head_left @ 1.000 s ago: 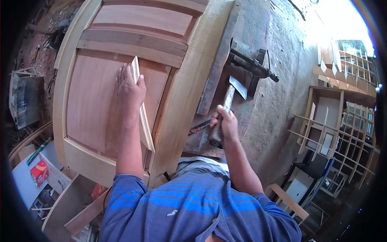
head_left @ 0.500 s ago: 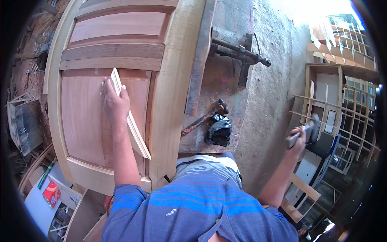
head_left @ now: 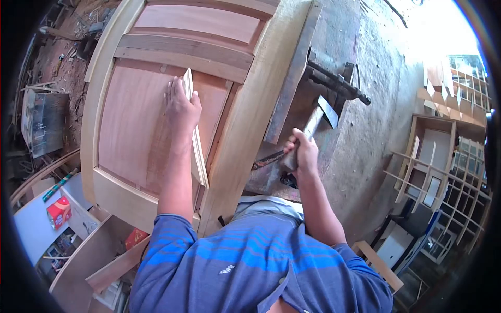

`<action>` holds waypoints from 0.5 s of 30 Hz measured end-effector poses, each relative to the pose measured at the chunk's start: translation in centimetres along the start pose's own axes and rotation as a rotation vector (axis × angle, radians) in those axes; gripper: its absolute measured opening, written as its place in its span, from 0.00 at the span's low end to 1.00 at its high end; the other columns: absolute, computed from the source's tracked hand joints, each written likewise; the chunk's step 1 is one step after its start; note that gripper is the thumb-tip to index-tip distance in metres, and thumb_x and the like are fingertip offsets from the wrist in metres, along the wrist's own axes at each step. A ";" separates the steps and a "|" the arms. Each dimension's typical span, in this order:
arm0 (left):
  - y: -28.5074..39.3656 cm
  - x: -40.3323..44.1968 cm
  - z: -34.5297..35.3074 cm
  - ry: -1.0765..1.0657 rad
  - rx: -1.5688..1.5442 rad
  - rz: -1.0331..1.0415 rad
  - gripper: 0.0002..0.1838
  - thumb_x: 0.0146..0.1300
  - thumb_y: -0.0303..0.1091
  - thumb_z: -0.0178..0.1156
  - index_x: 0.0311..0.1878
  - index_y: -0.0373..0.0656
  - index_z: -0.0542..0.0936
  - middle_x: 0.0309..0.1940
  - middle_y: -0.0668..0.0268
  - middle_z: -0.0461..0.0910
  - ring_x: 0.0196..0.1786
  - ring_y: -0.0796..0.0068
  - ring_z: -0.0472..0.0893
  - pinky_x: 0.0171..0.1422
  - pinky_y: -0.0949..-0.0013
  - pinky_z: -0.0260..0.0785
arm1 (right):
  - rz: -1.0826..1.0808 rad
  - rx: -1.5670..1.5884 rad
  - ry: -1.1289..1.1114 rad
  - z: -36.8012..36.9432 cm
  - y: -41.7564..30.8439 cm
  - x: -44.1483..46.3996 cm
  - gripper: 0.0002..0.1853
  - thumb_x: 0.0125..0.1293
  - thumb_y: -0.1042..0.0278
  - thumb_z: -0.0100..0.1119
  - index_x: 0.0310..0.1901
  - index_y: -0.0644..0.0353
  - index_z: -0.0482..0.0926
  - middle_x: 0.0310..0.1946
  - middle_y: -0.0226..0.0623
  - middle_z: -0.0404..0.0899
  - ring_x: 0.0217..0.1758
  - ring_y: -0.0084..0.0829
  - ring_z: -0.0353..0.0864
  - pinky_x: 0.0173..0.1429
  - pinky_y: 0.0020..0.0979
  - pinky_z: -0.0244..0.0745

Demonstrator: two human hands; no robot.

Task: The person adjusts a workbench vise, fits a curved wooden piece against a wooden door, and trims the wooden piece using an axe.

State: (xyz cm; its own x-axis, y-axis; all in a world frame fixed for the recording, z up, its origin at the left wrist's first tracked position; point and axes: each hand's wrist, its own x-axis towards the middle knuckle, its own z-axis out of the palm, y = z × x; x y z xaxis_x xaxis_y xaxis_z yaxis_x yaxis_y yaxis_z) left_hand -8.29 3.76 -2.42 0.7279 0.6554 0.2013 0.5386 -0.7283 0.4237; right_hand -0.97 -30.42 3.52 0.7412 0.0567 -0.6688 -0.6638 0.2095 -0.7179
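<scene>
My left hand point(head_left: 182, 107) is closed around the upper part of a pale wooden moulding strip point(head_left: 197, 151), thumb on its right side. The strip lies slanted over the lower panel point(head_left: 138, 115) of a wooden door point(head_left: 255, 99). In my right hand point(head_left: 302, 151) is a hammer point(head_left: 313, 122), gripped by its handle. Its metal head points up and away, over the workbench point(head_left: 334, 47) to the right of the door. Beneath my right hand, an orange-handled tool point(head_left: 265, 160) and a black plastic bag point(head_left: 288, 181) are partly hidden.
A metal vise point(head_left: 342, 83) juts from the bench. Wooden frames and lattices point(head_left: 436, 156) stand at the right. At the lower left are open wooden boxes point(head_left: 88, 255) and a red packet point(head_left: 59, 212). Wood scraps litter the ground point(head_left: 68, 49) at the upper left.
My right hand has swung the hammer in from the far right to above the bench. My left hand stays on the strip. The view has turned, shifting the door to the right.
</scene>
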 end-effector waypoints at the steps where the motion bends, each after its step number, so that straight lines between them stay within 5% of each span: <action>1: 0.2 0.1 -0.3 -0.007 0.001 -0.011 0.36 0.73 0.39 0.66 0.79 0.33 0.68 0.79 0.43 0.71 0.84 0.43 0.68 0.89 0.42 0.57 | -0.027 -0.084 -0.008 1.6 -0.1 -0.2 0.10 0.74 0.69 0.65 0.45 0.62 0.73 0.28 0.33 0.78 0.22 0.26 0.79 0.27 0.33 0.81; 7: 0.6 0.5 -0.6 -0.036 -0.010 -0.066 0.36 0.74 0.39 0.65 0.80 0.34 0.67 0.79 0.43 0.71 0.84 0.44 0.67 0.89 0.45 0.57 | -0.044 -0.184 -0.197 1.3 -0.5 1.0 0.11 0.71 0.74 0.65 0.46 0.64 0.72 0.26 0.34 0.79 0.21 0.28 0.80 0.27 0.34 0.81; 12: 0.3 0.1 -0.3 -0.074 -0.019 -0.062 0.37 0.76 0.41 0.64 0.81 0.35 0.65 0.80 0.42 0.69 0.85 0.43 0.65 0.90 0.47 0.57 | 0.102 -0.227 -0.294 -3.8 -3.5 0.6 0.10 0.74 0.68 0.67 0.42 0.59 0.74 0.26 0.31 0.78 0.21 0.23 0.78 0.26 0.32 0.79; 15: -0.2 0.1 0.0 -0.086 -0.002 -0.048 0.37 0.76 0.41 0.64 0.81 0.34 0.65 0.80 0.42 0.69 0.85 0.43 0.65 0.89 0.47 0.58 | -0.016 -0.255 -0.061 -11.7 -7.1 -1.8 0.11 0.75 0.64 0.68 0.39 0.58 0.74 0.27 0.28 0.75 0.21 0.19 0.73 0.24 0.26 0.72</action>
State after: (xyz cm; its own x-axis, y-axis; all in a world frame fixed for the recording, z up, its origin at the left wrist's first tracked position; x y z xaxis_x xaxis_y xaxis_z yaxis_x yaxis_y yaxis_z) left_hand -8.31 3.93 -2.51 0.7348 0.6703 0.1042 0.5733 -0.6958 0.4327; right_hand 1.24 -43.46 7.56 0.7512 0.1155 -0.6499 -0.6501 -0.0418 -0.7587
